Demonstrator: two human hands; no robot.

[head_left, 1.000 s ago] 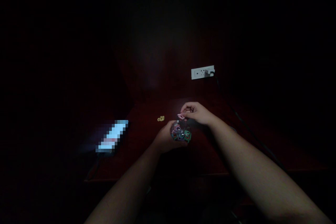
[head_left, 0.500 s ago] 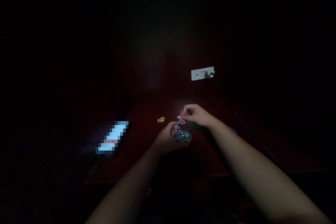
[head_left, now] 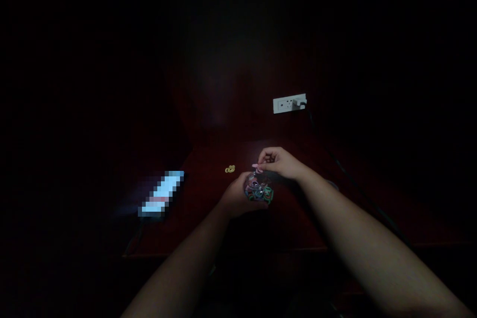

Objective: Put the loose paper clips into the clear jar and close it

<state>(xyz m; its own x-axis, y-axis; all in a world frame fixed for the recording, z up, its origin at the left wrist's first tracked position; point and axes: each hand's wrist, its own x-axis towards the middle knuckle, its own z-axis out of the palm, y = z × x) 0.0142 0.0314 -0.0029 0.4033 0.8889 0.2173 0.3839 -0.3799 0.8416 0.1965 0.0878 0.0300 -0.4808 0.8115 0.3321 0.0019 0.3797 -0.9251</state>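
Note:
My left hand (head_left: 238, 196) is wrapped round a small clear container (head_left: 258, 188), which holds several coloured loops that look like hair ties. Green, pink and bluish ones show through its wall. Just above the container's top, my right hand (head_left: 274, 161) pinches a pink hair tie (head_left: 257, 166) between thumb and forefinger. Whether the pink loop touches the rim I cannot tell. Beyond my left hand, a little group of yellow hair ties (head_left: 230, 169) lies on the dark red table (head_left: 201, 179).
A bright phone-like screen (head_left: 162, 194), blurred out, is at the table's left side with a cable below it. On the back wall is a white socket plate (head_left: 289, 103) with a plug in it. Its dark cable (head_left: 343, 169) runs down to the right. The surroundings are very dark.
The pink hair tie hangs less far below my right fingertips and shows smaller. Both hands stay nearly in place, and the whole view has shifted slightly.

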